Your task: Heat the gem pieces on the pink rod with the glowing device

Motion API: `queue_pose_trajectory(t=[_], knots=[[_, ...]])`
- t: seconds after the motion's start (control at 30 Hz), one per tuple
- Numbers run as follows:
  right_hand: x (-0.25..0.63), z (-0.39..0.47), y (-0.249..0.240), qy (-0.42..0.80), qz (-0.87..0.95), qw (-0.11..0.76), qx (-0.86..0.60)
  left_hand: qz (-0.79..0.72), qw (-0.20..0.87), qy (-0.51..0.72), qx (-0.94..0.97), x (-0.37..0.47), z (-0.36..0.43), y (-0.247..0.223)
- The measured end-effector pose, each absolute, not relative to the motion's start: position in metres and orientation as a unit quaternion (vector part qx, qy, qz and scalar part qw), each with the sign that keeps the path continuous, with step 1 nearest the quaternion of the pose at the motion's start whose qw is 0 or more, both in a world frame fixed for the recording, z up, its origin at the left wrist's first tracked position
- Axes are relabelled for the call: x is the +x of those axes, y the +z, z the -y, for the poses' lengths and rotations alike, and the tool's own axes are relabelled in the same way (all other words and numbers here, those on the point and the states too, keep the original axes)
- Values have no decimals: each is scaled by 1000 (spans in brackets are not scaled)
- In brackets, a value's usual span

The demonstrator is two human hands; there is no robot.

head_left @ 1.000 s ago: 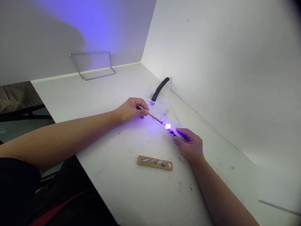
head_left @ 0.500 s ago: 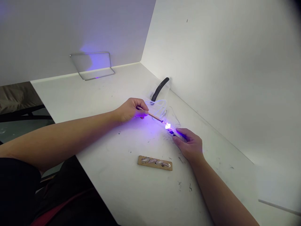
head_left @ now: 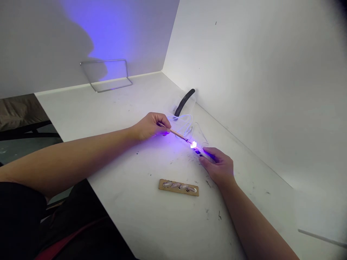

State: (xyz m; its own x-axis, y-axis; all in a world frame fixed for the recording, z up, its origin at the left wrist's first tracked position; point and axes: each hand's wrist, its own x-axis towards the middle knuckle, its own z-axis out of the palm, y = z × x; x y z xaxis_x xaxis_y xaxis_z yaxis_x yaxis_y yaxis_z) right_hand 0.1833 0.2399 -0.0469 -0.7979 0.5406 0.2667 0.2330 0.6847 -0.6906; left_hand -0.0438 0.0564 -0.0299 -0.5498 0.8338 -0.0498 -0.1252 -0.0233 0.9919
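My left hand (head_left: pixel 155 126) pinches a slim copper-coloured rod (head_left: pixel 177 134) that slants down to the right. Its silvery tip (head_left: pixel 187 140) reaches the bright glow; what sits on the tip is washed out by the light. Wrapped in my right hand (head_left: pixel 219 164) is a white handheld UV lamp (head_left: pixel 200 151) with dark markings along its side, its lit end facing the rod's tip. Nearer to me, a tan card strip (head_left: pixel 162 185) lies flat on the table, with greyish twisted pieces (head_left: pixel 179 186) along it.
A bent metal wire frame (head_left: pixel 114 89) stands against the back wall. Beyond my hands lie a black curved handle (head_left: pixel 185 103) and a looped white cable (head_left: pixel 187 116). The white table (head_left: pixel 130 202) has dark smudges, and a side wall (head_left: pixel 257 90) rises at right.
The violet glow on the back wall has spread upward and grown brighter. Both hands, the rod and the lamp stay almost where they were.
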Motion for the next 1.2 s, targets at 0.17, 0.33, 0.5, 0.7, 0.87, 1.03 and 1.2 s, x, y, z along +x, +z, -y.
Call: queue_pose_trajectory(t=[0.17, 0.33, 0.5, 0.7, 0.87, 1.03, 1.2], knots=[[183, -240, -47, 331, 889, 236, -213, -585, 376, 658, 289, -43, -56, -29], [183, -239, -47, 332, 888, 235, -213, -590, 374, 656, 288, -43, -56, -29], [182, -239, -47, 338, 885, 240, -212, -595, 358, 647, 316, -44, -57, -30], [182, -238, -45, 339, 882, 243, -218, -592, 360, 643, 326, -45, -54, -29], [183, -236, -46, 339, 879, 248, -223, -588, 361, 645, 330, -44, -54, -29], [182, -236, -45, 346, 878, 247, -221, -581, 364, 648, 332, -44, -54, -29], [182, -236, -45, 351, 876, 249, -218, -572, 367, 651, 338, -44, -54, -30]])
